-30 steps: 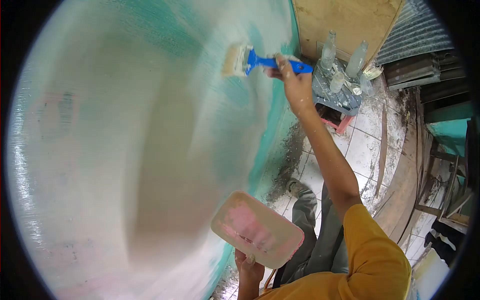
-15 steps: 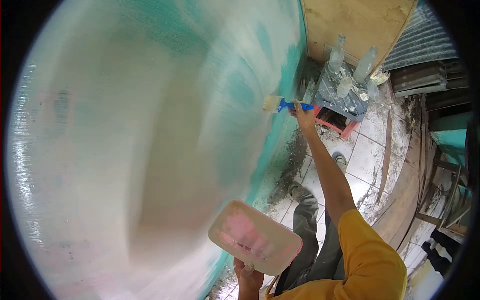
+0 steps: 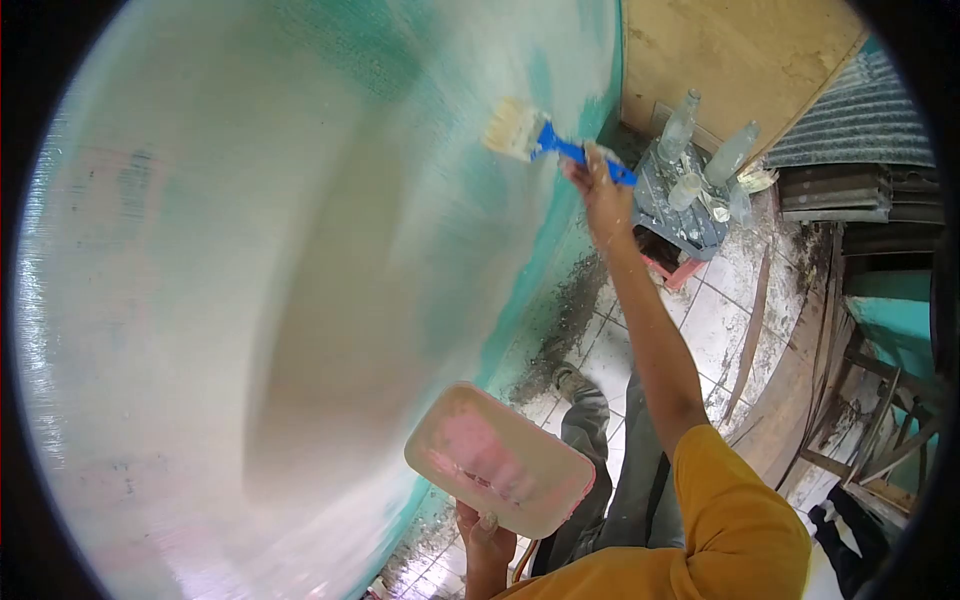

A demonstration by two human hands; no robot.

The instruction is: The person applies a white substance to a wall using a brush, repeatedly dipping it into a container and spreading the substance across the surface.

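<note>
My right hand [image 3: 603, 195] is closed around the blue handle of a wide paintbrush [image 3: 545, 140]. Its pale bristles point left, overlapping the wall [image 3: 340, 280], where whitish paint lies streaked over turquoise. Low in the view, my left hand [image 3: 487, 538] grips the near edge of a shallow rectangular plastic tub [image 3: 575, 480]. The tub is tilted toward me, with pink and cream paint smeared across its inside. Turquoise shows most strongly along the wall's lower border and near the corner.
A paint-splattered grey and pink stool [image 3: 680, 225] in the corner bears glass bottles [image 3: 680, 127] and a small cup [image 3: 685, 191]. Corrugated sheets [image 3: 840, 125] lean at the right. Wooden planks [image 3: 790, 370] and a wooden frame [image 3: 880, 420] lie along the right of the stained tiled floor [image 3: 715, 325].
The brush in my right hand has moved up and left along the wall, its bristles now fanned wider. The tub in my left hand has shifted slightly up and left in view.
</note>
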